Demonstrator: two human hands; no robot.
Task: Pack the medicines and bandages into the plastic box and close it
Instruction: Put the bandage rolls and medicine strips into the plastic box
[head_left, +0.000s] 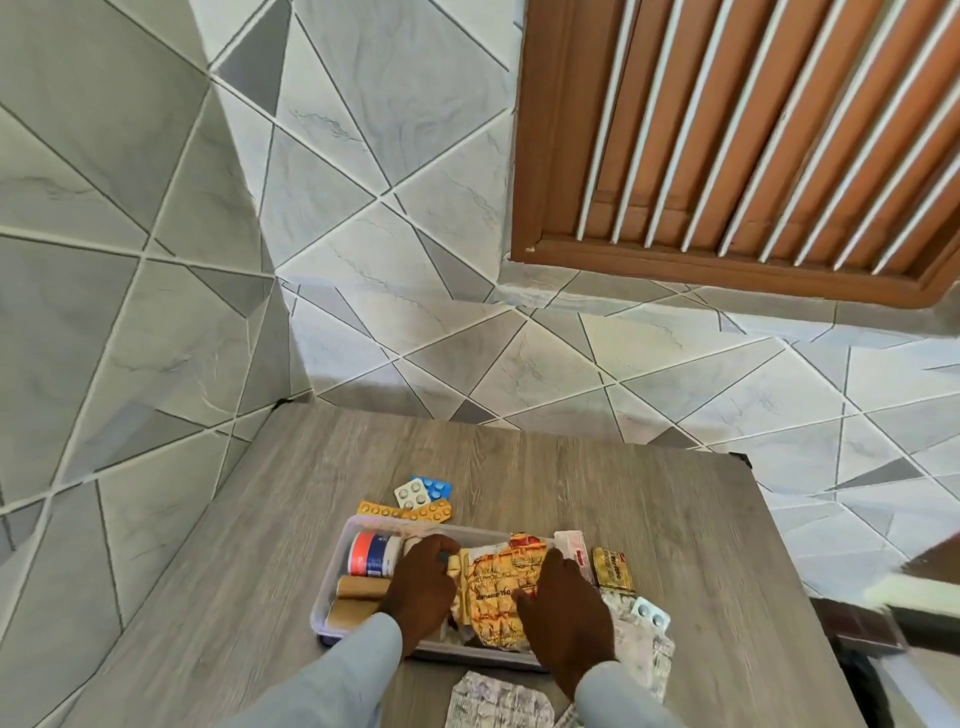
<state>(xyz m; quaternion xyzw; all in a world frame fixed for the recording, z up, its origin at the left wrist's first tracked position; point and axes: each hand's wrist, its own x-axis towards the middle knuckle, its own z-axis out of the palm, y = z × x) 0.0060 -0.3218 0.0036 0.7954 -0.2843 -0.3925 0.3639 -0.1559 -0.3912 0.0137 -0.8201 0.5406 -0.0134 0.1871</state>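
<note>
A clear plastic box (332, 587) sits open on the table near its front edge. Inside it lie a red, white and blue tape roll (370, 553), tan bandage rolls (353, 603) and a crumpled yellow medicine sachet (496, 587). My left hand (421, 587) reaches into the box's middle, fingers curled over the items there. My right hand (563, 608) lies with its fingers straight on the sachet's right side. Orange blister strips (410, 512) and a white and a blue blister pack (422, 491) lie behind the box. I see no lid.
The grey wood-look table (649, 519) stands in a tiled corner. Right of the box lie a gold sachet (613, 566), silver blister packs (647, 618) and a white packet (571, 543). A silver foil strip (498, 701) lies in front. A brown louvred window (753, 135) is above.
</note>
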